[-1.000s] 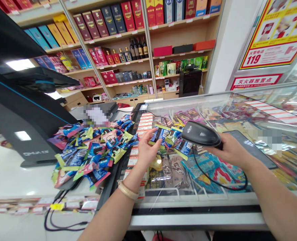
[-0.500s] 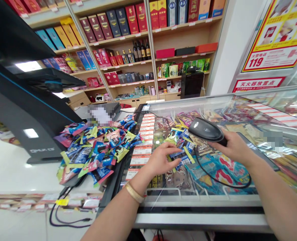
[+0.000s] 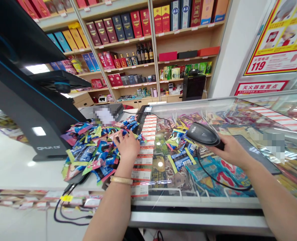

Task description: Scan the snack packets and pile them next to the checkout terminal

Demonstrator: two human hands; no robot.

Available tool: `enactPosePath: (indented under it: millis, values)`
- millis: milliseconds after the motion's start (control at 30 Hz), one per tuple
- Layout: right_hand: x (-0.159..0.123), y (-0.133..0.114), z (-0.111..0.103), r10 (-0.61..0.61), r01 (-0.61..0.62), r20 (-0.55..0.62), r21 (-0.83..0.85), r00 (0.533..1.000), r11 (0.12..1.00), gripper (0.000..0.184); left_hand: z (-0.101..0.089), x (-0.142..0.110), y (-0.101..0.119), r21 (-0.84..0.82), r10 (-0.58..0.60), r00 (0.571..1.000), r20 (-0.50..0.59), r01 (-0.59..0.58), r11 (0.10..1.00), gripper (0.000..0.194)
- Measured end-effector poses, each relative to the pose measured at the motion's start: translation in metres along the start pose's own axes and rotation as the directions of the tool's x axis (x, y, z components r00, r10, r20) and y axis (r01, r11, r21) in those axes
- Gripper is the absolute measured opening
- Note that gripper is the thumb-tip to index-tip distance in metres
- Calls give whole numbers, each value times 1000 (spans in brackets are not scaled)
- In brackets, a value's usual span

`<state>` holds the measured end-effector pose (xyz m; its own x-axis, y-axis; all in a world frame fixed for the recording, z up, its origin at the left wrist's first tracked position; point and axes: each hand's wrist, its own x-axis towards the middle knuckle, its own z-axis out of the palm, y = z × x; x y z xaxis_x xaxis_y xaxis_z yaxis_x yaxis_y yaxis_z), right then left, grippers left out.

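The fingers of my left hand are spread and half curled, tips down on the right side of a heap of wrapped snack packets; whether they pinch one I cannot tell. The fingers of my right hand are closed round the handle of a black barcode scanner, its head pointing towards my left. Its cable loops below those fingers, and a dark smartphone lies beneath them. Between my two hands a few loose snack packets rest on the glass of a display case, just left of the scanner. Price labels run in a strip beside my left wrist, where I wear a bracelet. Left of those fingers, past the heap, a checkout terminal stands on a white counter. Far beyond both hands, shelves carry boxes and bottles.
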<state>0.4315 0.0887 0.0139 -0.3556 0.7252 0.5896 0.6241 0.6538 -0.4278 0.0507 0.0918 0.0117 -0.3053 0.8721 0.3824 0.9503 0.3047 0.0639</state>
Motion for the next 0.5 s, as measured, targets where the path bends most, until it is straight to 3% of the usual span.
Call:
enactPosePath:
  millis: [133, 233, 267, 300, 367, 433, 500]
  values:
    - [0, -1, 1, -5, 5, 8, 11, 1000, 1000, 38, 2, 4, -2, -119, 0, 999, -37, -5, 993, 44]
    - [0, -4, 1, 5, -5, 16, 36, 1000, 999, 39, 1, 8, 3, -448, -35, 995, -95, -11, 894, 38]
    - [1, -5, 1, 11, -12, 24, 48, 1000, 999, 39, 0, 8, 7, -614, -62, 994, -88, -5, 790, 36]
    - [0, -7, 0, 17, -19, 34, 63, 999, 998, 39, -1, 8, 12, -776, -95, 994, -54, 19, 630, 34]
    - [0, -10, -1, 19, -25, 64, 100, 998, 995, 38, -3, 6, 23, -970, -119, 985, 123, 145, 194, 30]
    - [-2, -12, -2, 2, -15, 96, 136, 995, 991, 38, -7, 1, 33, -917, -11, 935, 355, 346, -196, 30]
    - [-3, -15, -3, -20, -1, 130, 158, 991, 987, 39, -11, -6, 42, -758, 167, 848, 503, 525, -386, 35]
